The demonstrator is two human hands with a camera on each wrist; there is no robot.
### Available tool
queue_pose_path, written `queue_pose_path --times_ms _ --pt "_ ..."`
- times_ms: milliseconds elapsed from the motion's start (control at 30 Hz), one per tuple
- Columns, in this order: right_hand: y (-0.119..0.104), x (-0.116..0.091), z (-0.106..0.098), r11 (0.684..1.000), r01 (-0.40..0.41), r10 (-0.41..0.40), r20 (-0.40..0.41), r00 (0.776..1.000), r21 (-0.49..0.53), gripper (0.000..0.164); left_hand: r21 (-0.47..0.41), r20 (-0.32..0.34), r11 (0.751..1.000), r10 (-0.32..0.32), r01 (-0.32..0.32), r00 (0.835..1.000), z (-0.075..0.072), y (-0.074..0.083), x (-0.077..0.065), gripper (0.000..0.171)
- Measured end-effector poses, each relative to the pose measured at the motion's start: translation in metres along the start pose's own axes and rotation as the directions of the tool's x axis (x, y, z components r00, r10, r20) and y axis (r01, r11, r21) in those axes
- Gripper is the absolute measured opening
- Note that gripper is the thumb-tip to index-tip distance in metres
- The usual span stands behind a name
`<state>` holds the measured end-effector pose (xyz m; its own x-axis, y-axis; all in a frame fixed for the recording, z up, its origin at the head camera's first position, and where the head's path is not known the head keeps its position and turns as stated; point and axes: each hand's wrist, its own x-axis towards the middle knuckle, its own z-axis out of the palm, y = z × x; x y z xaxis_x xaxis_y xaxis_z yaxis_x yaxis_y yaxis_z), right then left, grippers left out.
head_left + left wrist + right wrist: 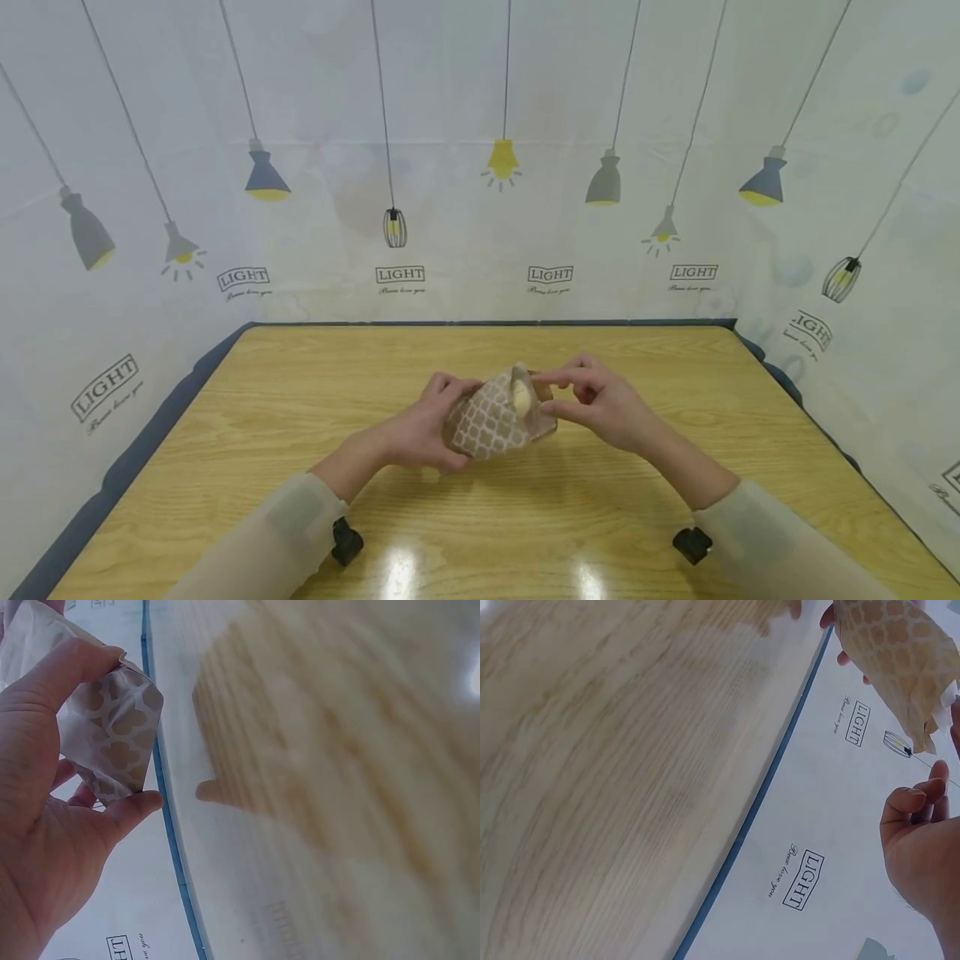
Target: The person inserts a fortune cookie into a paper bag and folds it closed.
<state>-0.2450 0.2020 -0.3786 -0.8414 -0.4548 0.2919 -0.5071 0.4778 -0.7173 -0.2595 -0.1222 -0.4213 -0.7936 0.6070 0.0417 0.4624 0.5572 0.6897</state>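
Note:
A brown paper bag (487,421) with a white lattice pattern is tilted above the table, its mouth towards the right. Something pale yellow (522,398) shows inside the mouth; its kind is hard to tell. My left hand (423,425) grips the closed end, thumb on one side and fingers on the other, as the left wrist view (45,795) also shows. At the mouth is my right hand (603,404), index finger and thumb extended and spread at the bag's rim, the other fingers bent. The right wrist view shows the bag (900,660) above that hand.
The wooden table (480,525) has a dark blue edge (450,323) along its back. Behind it hangs a white wall sheet (450,100) printed with lamps and lettering. Black devices (347,542) sit at both sleeve cuffs.

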Motion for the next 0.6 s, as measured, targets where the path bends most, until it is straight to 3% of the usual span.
queue_pose_path --times_ms 400,600 --pt "0.0 0.004 0.01 1.0 0.015 -0.016 -0.02 1.0 -0.004 0.023 -0.001 -0.007 1.0 0.007 -0.007 1.0 0.003 -0.001 0.002 0.111" --pt "-0.001 0.007 0.014 0.999 -0.032 0.033 -0.011 0.999 0.003 0.021 0.008 -0.007 1.0 0.006 -0.006 1.0 0.004 -0.001 0.004 0.11"
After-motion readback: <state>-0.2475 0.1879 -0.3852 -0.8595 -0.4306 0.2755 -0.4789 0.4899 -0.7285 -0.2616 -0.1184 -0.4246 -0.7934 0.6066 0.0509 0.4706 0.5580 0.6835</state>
